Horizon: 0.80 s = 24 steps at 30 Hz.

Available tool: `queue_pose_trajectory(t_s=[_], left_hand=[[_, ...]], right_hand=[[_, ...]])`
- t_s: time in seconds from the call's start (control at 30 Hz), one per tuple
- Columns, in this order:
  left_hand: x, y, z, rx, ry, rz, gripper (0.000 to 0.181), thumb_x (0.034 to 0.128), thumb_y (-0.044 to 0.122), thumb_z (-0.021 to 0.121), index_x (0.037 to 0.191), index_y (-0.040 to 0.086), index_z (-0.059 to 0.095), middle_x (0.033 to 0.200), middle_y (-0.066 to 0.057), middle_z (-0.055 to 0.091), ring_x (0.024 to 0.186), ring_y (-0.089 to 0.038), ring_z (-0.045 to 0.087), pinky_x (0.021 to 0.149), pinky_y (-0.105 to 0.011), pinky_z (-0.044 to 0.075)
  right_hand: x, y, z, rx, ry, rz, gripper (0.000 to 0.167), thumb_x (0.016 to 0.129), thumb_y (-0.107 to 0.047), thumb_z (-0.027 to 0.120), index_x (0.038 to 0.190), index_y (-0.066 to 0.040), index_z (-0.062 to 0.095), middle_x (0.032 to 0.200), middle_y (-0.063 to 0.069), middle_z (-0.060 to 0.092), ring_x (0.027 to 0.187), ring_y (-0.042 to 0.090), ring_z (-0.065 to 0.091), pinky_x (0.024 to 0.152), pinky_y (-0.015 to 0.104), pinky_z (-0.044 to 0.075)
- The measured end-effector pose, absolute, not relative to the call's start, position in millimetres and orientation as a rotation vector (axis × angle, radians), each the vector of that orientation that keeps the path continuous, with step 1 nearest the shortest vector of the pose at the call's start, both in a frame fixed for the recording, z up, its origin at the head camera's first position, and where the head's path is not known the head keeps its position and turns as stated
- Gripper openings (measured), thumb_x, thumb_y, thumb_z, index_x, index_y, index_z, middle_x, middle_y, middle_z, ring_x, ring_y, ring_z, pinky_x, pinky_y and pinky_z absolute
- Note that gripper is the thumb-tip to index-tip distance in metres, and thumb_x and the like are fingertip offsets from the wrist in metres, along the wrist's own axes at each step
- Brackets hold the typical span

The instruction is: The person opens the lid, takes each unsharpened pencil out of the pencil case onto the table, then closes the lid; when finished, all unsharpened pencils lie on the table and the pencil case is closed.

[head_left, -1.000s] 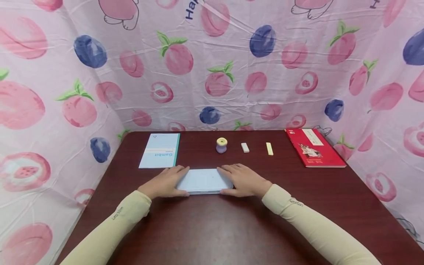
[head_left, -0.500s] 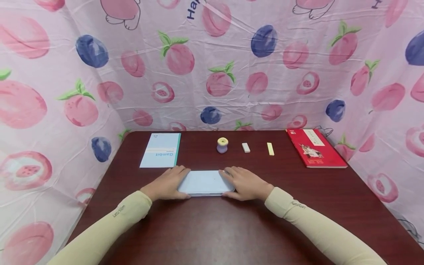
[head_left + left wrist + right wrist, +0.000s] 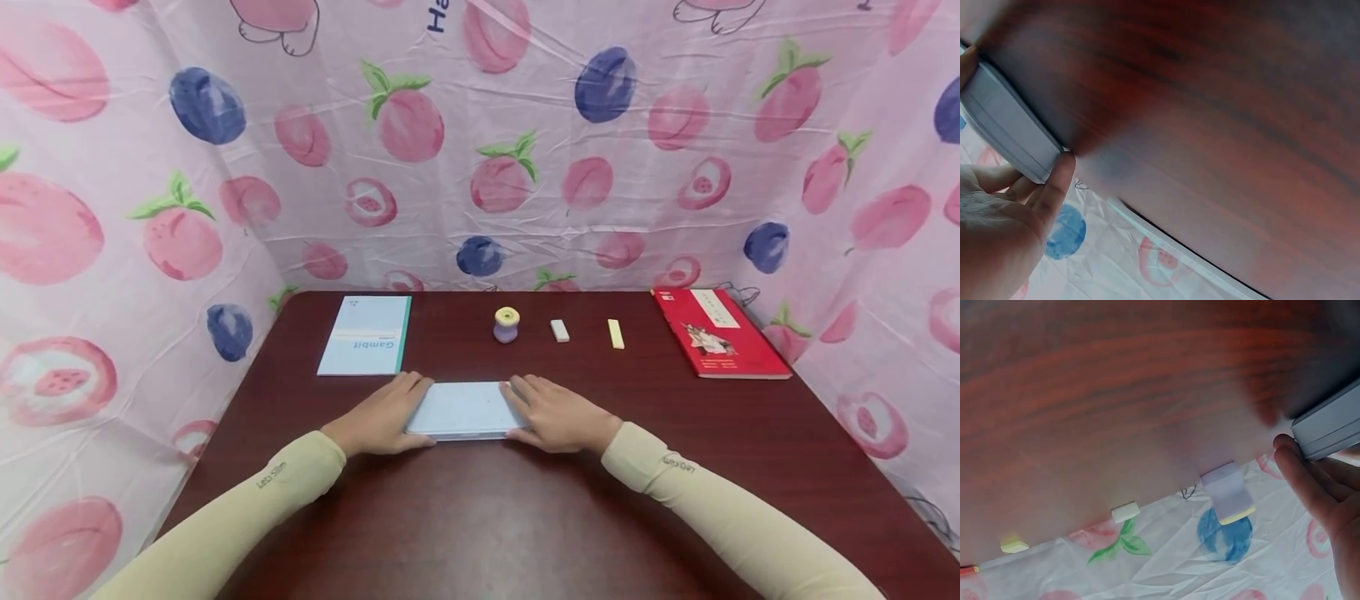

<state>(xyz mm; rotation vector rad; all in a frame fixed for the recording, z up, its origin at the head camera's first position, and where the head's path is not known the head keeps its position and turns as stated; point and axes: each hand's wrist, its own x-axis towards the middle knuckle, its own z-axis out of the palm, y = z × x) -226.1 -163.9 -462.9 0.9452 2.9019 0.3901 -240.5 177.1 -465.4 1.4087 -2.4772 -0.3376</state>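
Observation:
A pale blue flat box [image 3: 465, 408] with rounded ends, much like a pencil case, lies lengthwise across the dark wooden table. My left hand [image 3: 386, 417] grips its left end, thumb at the near edge and fingers along the far corner. At the opposite end my right hand [image 3: 558, 412] holds it the same way. The left wrist view shows the box's grey-blue side [image 3: 1010, 119] between thumb and fingers. Only one end of the box [image 3: 1329, 428] enters the right wrist view, against the right fingers. Whatever is inside it is hidden.
Behind the hands lie a white-blue notebook [image 3: 365, 337], a yellow-and-purple spool-shaped thing [image 3: 506, 325], a white eraser-like block [image 3: 559, 331], a thin yellow strip [image 3: 616, 333] and a red book [image 3: 720, 333]. Peach-printed cloth [image 3: 450, 125] hangs around the table [image 3: 480, 517].
The head view has shifted slightly. Against the notebook and other items, the box and both hands sit marginally closer to me; both hands keep their hold on its ends.

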Motion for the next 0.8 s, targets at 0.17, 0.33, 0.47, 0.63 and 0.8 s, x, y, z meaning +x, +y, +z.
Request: queue_pose_trajectory(t_s=[0.17,0.33,0.47,0.63,0.8], left_hand=[[-225.6,-162.3,-462.4,0.925,2.900,0.396,0.094,0.0905,0.057,0.081,0.159,0.005,0.041,0.148,-0.011,0.053,0.130,-0.024,0.052,0.117,-0.045,0.051],[-225.3,-162.4,-462.4,0.932,2.900,0.414,0.094,0.0913,0.056,0.080,0.159,0.004,0.041,0.148,-0.011,0.052,0.130,-0.024,0.051,0.115,-0.044,0.051],[-225.3,-162.1,-462.5,0.942,2.904,0.416,0.094,0.0924,0.055,0.079,0.160,0.004,0.039,0.148,-0.012,0.051,0.130,-0.024,0.051,0.114,-0.043,0.052],[-226.0,-162.8,-465.1,0.925,2.905,0.422,0.094,0.0924,0.055,0.079,0.160,0.005,0.039,0.149,-0.012,0.050,0.132,-0.024,0.050,0.115,-0.044,0.051],[-225.1,-163.7,-466.5,0.950,2.896,0.454,0.093,0.0918,0.054,0.081,0.159,0.005,0.040,0.147,-0.011,0.050,0.131,-0.024,0.050,0.114,-0.045,0.052]], right_hand=[[-237.6,176.4,-460.5,1.428,-2.482,-0.335,0.073,0.108,-0.053,0.056,0.151,0.006,0.052,0.143,0.025,0.064,0.124,0.036,0.066,0.113,0.045,0.055],[-237.7,177.3,-461.0,1.434,-2.462,-0.317,0.072,0.108,-0.051,0.057,0.150,0.007,0.053,0.142,0.026,0.063,0.124,0.037,0.065,0.111,0.046,0.056],[-239.2,180.4,-465.6,1.426,-2.414,-0.308,0.070,0.107,-0.049,0.060,0.149,0.007,0.054,0.141,0.026,0.064,0.123,0.037,0.065,0.110,0.045,0.057],[-240.7,181.6,-469.9,1.425,-2.412,-0.285,0.069,0.107,-0.048,0.060,0.150,0.006,0.054,0.142,0.026,0.064,0.125,0.038,0.065,0.111,0.046,0.057],[-240.9,182.6,-466.2,1.434,-2.480,-0.213,0.063,0.111,-0.044,0.054,0.149,0.006,0.055,0.141,0.026,0.066,0.127,0.039,0.066,0.113,0.047,0.056]])
